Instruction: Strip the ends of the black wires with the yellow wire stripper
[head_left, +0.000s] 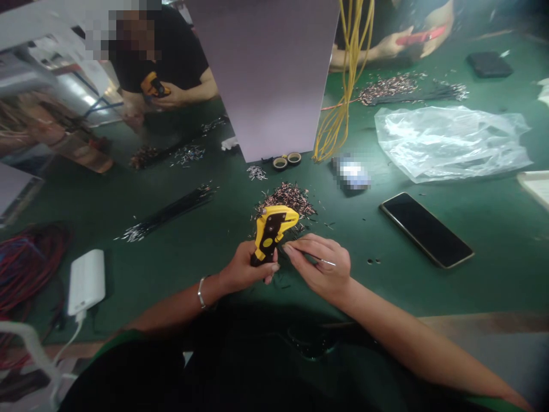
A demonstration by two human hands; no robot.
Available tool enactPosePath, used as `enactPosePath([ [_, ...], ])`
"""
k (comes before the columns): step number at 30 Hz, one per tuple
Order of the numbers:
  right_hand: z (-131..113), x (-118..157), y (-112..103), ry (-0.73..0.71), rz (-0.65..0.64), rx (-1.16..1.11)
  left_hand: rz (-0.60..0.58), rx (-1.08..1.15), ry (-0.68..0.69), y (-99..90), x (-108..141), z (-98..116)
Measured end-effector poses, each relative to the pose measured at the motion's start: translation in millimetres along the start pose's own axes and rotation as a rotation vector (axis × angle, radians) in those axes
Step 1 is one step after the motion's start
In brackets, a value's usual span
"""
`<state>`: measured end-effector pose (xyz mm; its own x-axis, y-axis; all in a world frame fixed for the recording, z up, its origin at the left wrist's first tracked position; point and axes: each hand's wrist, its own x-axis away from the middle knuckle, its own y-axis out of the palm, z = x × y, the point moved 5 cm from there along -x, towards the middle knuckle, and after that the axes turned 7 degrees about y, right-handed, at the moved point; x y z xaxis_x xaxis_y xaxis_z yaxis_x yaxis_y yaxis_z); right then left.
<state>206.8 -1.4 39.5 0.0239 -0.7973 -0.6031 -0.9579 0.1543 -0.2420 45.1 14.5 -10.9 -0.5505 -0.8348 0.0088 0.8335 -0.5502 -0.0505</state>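
My left hand (246, 268) is wrapped round the handle of a yellow and black wire stripper (271, 232), whose head points up and to the right. Just right of the tool, my right hand (322, 264) pinches a thin black wire (312, 256) with a bare silvery end showing past the fingers. The wire's other end is hard to make out near the fingertips. Behind the stripper lies a heap of short copper and black wire scraps (288, 197). A bundle of black wires (169, 213) with stripped ends rests to the left.
A phone (426, 229) lies at right, below a clear plastic bag (450, 143). A white power bank (87, 281) and red cables (30, 266) are at left. A pale upright panel (268, 74) stands ahead, with tape rolls (286, 161) at its foot. Co-workers sit across the table.
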Motion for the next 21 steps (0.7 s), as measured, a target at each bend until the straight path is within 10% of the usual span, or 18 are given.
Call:
enactPosePath([
  [11, 23, 1, -1, 0.478, 0.016, -0.210, 0.046, 0.282, -0.083, -0.4, 0, -10],
  [21, 50, -6, -5, 0.859, 0.126, -0.743, -0.207, 0.599, -0.065, 10.7, -6, 3],
])
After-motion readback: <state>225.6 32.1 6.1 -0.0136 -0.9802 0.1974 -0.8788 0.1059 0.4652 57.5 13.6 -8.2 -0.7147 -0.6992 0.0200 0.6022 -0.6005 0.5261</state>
